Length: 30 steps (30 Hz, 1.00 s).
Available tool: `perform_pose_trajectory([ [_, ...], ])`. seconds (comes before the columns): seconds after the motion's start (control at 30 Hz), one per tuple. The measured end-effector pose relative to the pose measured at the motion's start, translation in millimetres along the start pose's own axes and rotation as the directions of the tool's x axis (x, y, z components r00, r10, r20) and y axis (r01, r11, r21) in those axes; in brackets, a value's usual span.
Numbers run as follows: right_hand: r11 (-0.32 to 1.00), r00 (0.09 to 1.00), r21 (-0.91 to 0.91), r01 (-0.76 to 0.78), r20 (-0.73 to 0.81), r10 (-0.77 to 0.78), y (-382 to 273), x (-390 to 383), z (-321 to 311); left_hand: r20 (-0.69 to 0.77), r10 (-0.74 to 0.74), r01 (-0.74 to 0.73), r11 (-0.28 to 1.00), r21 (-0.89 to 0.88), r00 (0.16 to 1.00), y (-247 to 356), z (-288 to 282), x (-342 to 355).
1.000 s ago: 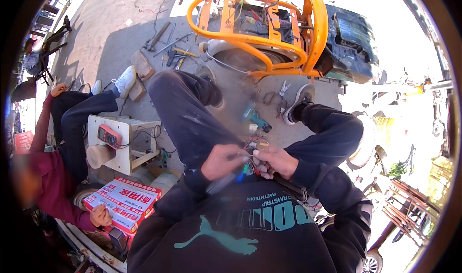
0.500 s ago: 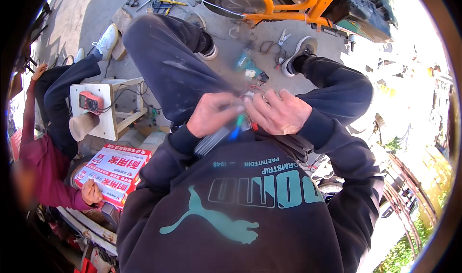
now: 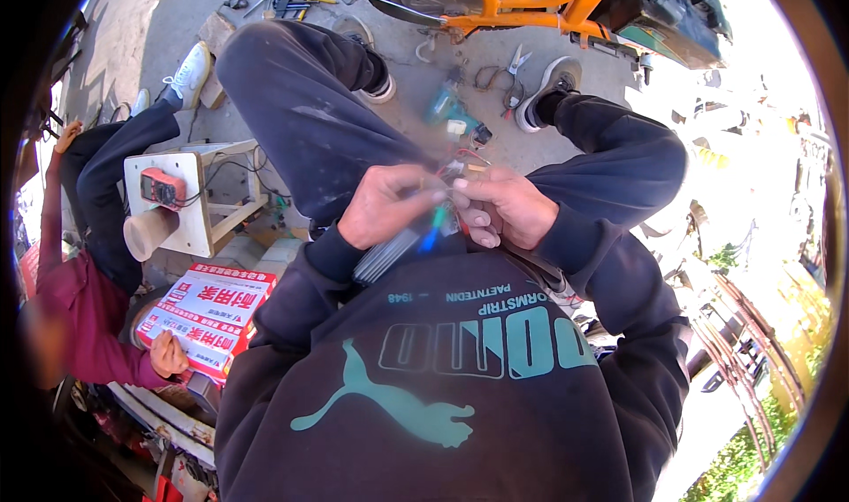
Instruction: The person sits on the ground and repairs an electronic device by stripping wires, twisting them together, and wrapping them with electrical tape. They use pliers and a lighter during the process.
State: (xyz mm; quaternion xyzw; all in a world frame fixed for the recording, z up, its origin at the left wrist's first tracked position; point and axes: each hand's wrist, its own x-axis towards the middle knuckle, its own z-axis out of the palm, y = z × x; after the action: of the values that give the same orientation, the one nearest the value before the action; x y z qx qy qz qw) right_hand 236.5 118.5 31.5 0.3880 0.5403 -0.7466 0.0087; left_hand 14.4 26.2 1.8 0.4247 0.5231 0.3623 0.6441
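Both hands meet above my lap, fingertips almost touching. My left hand [image 3: 386, 206] is closed in a pinch, thumb against forefinger; what lies in the pinch is too blurred to make out. My right hand [image 3: 513, 206] is closed too, fingers curled under the thumb, and its contents are hidden. Just beyond the fingertips a thin red wire [image 3: 471, 153] shows. Below the left fingers hang a green sleeve or connector [image 3: 439, 216] and a blue one [image 3: 431, 238]. A grey ribbed metal box [image 3: 386, 258] rests in my lap beside the left wrist.
On the ground lie a teal power drill [image 3: 449, 104], scissors [image 3: 518, 60] and other tools [image 3: 305, 3]. An orange vehicle frame [image 3: 531, 15] stands ahead. Leftward, a stool [image 3: 190, 183] carries a red multimeter [image 3: 163, 188]; a co-worker's hand [image 3: 168, 354] touches a red-and-white carton [image 3: 215, 300].
My right hand has turned, its fingers curling downward under the thumb. The left hand keeps its pinch in nearly the same place. The whole view has shifted slightly.
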Motion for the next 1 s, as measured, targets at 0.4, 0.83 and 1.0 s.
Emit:
perform_pose_trajectory([
  [0.4, -0.422, 0.606, -0.837, 0.349, 0.545, -0.580, -13.0, -5.1, -18.8, 0.002, -0.016, 0.016, 0.999, -0.034, 1.000, -5.6, 4.0, 2.6],
  [0.83, 0.889, 0.982, -0.424, 0.172, 0.002, -0.189, -11.8, -4.5, -14.5, 0.041, -0.003, -0.002, 0.993, 0.118, 0.999, -14.1, -3.3, -4.3],
  [1.0, -0.137, 0.694, -0.863, 0.487, 0.477, -0.538, -32.6, -7.5, -21.0, 0.046, 0.006, -0.010, 0.997, 0.075, 0.999, -21.9, 4.6, -2.7],
])
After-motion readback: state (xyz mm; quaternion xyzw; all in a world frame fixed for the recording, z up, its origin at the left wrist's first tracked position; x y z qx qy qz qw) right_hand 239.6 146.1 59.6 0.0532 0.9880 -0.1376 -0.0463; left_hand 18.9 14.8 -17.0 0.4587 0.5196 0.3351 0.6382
